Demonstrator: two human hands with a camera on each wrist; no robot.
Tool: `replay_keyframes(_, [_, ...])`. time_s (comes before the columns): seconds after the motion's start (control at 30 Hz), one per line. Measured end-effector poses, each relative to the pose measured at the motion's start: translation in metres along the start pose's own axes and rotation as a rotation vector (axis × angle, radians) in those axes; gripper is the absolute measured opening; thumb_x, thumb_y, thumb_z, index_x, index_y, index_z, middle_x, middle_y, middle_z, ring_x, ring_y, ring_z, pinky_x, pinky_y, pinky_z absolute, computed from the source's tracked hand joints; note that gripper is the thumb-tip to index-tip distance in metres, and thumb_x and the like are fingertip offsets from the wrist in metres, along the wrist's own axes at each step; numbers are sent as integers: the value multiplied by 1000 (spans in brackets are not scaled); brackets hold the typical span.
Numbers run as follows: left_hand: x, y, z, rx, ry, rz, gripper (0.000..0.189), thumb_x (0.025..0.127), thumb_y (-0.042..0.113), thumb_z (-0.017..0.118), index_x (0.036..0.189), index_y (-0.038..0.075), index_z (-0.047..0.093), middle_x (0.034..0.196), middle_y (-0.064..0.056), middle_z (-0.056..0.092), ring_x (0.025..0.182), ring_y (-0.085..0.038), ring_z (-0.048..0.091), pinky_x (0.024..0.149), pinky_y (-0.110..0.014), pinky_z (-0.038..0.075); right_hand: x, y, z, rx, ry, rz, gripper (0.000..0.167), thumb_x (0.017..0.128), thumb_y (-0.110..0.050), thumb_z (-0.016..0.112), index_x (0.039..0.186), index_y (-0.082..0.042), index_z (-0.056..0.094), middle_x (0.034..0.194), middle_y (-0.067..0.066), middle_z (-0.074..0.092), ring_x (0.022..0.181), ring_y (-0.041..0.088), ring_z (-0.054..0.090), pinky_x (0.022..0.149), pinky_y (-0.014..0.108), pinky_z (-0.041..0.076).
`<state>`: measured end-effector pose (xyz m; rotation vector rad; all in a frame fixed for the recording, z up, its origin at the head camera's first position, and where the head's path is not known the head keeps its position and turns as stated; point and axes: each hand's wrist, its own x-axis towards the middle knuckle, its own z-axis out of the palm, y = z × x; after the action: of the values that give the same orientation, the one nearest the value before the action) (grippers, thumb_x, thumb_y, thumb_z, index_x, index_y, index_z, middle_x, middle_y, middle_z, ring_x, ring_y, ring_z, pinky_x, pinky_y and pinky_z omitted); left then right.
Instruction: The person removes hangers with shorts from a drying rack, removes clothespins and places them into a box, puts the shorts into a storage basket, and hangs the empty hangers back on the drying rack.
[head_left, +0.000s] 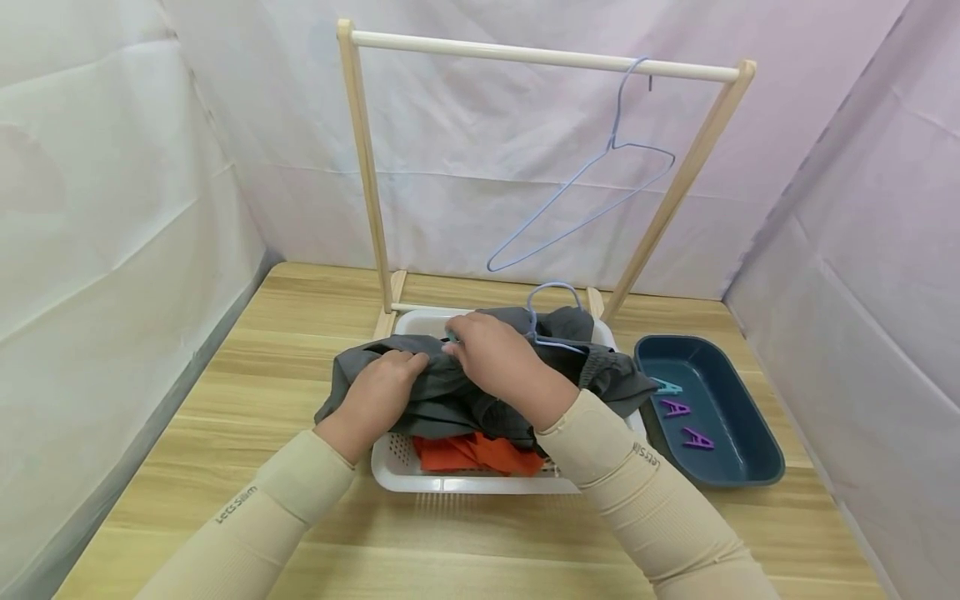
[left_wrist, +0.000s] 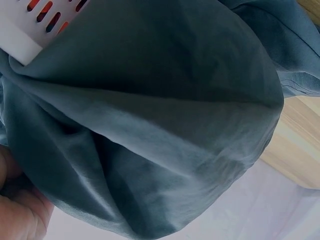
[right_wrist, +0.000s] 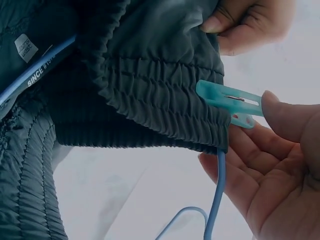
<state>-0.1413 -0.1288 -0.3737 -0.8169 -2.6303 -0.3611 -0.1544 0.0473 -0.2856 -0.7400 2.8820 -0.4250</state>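
Observation:
Dark grey pants with a gathered elastic waistband lie bunched over a white basket. My left hand grips the cloth at the left; in the right wrist view its thumb and fingers hold the fabric edge. My right hand pinches a teal clothespin between thumb and fingers. The clothespin's front end lies over the waistband edge, beside a blue hanger whose wire emerges beneath. In the head view, the hanger's hook stands above the pants, while the right hand mostly hides the clothespin.
An orange cloth lies in the basket under the pants. Behind stands a rack with a white bar, bearing another blue hanger. At right, a dark blue tray holds one teal and two purple clothespins.

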Motion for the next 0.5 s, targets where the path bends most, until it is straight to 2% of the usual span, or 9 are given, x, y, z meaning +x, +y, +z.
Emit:
replay_keyframes(0.2, [1,0,0,-17,-2,-10,13,89,-6,60,101,-2,63,83,-13,65,82,-29,65,70,-39,57,-3,0,3,15,21,-6,34,98,-23,56,128,-7,58,119,9,63,106,22,61,84,34,52])
replay_keyframes(0.5, [2,0,-1,-23,-12,-21,12,89,-5,61,100,-1,63,82,-13,65,82,-28,65,70,-38,57,-9,3,11,21,113,-91,28,96,-19,59,120,-4,61,114,12,64,100,24,62,81,35,53])
